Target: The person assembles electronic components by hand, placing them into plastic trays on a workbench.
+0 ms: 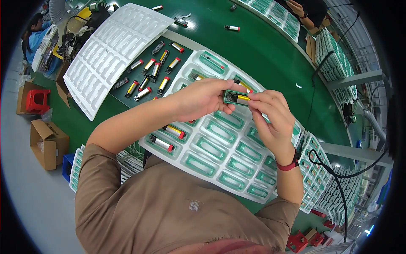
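Above a white moulded tray [182, 155], my two hands meet at a small green case [229, 95]. My left hand [201, 99] grips the case by its left end between thumb and fingers. Pinched by my right hand [270, 112], a yellow-and-silver cylindrical battery [242, 99] with a dark end part lies in the case; its right end is hidden by the fingers. The tray's pockets hold green cases, some with batteries inside, such as a silver red-ended battery [162, 143] at the near left. Several other pockets show cases without batteries.
Loose batteries [149, 67] with red or black ends lie on a dark mat left of the tray. Beside them rest stacked white trays [105, 55]. More stacked trays [338, 70] stand at right, near a black cable [338, 174]. Another person's hand [296, 7] shows at the far right.
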Tool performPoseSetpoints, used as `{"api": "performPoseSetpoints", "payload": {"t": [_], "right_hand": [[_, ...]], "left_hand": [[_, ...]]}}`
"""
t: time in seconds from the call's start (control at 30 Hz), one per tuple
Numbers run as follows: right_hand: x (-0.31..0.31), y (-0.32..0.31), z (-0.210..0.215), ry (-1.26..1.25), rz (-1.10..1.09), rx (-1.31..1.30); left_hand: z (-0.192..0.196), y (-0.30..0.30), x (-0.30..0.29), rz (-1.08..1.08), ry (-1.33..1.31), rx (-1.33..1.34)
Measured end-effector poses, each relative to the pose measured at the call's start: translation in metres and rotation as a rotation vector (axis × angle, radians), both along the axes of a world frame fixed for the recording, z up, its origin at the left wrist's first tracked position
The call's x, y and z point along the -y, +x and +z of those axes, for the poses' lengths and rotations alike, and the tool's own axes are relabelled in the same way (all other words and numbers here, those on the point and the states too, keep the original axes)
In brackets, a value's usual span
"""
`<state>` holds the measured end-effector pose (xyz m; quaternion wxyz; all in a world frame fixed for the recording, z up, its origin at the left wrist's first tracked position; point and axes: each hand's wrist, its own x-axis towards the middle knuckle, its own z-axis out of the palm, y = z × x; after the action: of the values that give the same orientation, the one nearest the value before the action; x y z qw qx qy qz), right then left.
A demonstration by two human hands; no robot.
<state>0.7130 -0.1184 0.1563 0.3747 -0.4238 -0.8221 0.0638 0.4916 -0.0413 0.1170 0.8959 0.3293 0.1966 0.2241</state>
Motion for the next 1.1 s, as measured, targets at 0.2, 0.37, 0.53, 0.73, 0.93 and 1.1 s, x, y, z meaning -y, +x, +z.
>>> {"api": "performPoseSetpoints", "payload": {"t": [0.2, 0.37, 0.53, 0.73, 0.93, 1.1], "right_hand": [[-0.001, -0.002, -0.008, 0.025, -0.04, -0.007], [0.002, -0.008, -0.011, 0.08, -0.043, 0.072], [0.005, -0.015, -0.005, -0.049, -0.222, -0.179], [0.012, 0.001, -0.021, -0.578, -0.205, -0.419], [0.01, -0.005, -0.023, -0.117, -0.151, -0.226], [0.008, -0.01, -0.033, -0.031, -0.158, -0.427]], "left_hand": [[0.001, 0.0, 0.001, 0.012, 0.058, 0.0], [0.005, 0.001, 0.003, -0.012, 0.132, -0.1], [0.004, 0.0, 0.004, -0.026, 0.353, -0.197], [-0.001, 0.001, 0.013, 0.195, 0.943, -0.365], [0.016, -0.003, 0.005, 0.146, 1.433, -0.461], [0.015, 0.007, 0.003, 0.332, 1.428, -0.287]]}}
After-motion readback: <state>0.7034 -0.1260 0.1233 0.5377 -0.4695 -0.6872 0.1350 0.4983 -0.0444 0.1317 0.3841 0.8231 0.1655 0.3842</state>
